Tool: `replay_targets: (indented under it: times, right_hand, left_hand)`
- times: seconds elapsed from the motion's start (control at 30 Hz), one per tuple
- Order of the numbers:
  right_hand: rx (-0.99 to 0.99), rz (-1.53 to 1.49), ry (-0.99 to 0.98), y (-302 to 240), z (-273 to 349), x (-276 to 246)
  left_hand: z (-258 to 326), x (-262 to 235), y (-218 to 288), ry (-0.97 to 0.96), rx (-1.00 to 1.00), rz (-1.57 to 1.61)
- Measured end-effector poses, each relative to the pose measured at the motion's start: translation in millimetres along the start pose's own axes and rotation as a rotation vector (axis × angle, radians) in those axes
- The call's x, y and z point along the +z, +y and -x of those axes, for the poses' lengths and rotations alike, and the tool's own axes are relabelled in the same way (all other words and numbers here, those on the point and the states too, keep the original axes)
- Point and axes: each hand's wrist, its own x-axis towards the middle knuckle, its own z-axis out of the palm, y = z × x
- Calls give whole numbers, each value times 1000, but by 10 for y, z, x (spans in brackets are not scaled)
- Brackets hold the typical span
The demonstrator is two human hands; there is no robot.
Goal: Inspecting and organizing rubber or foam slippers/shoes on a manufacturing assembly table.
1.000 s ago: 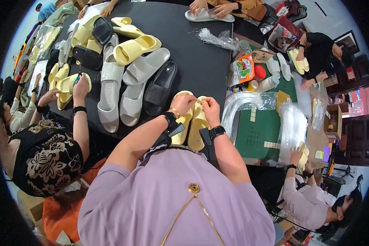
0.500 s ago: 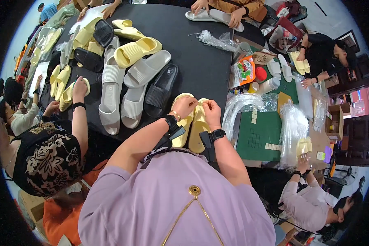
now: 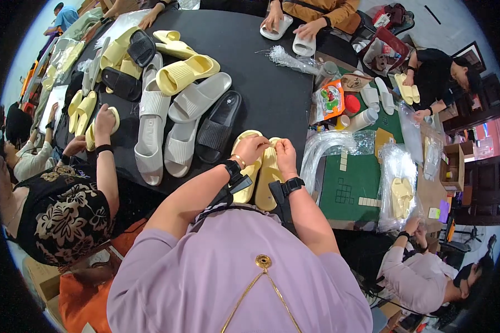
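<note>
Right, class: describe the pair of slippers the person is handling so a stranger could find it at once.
Start at the big black table and go to its near edge. There both hands, left hand and right hand, rest on a pale yellow pair of slippers. The slippers just left of it are grey and black, and untouched.

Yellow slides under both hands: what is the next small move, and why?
Probably finish lining the pair up. The left hand and right hand both pinch the far ends of the two yellow slides, which lie side by side, touching, on the black table. The heel ends look slightly uneven, so squaring them seems the likely step.
</note>
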Motion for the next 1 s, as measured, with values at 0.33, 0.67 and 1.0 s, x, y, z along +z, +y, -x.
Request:
replay_targets:
  times: [0.33,0.67,1.0]
  right_hand:
    - [13,18,-23,-16,-101,76]
    - [-102,65,-43,63,27,-164]
    - [-140,0,-77,-68,-27,120]
  left_hand:
    - [-43,-61,-70,-3,-84,31]
    - [22,265,-76,31,-4,17]
    - [-14,-133,18,-6,-65,-110]
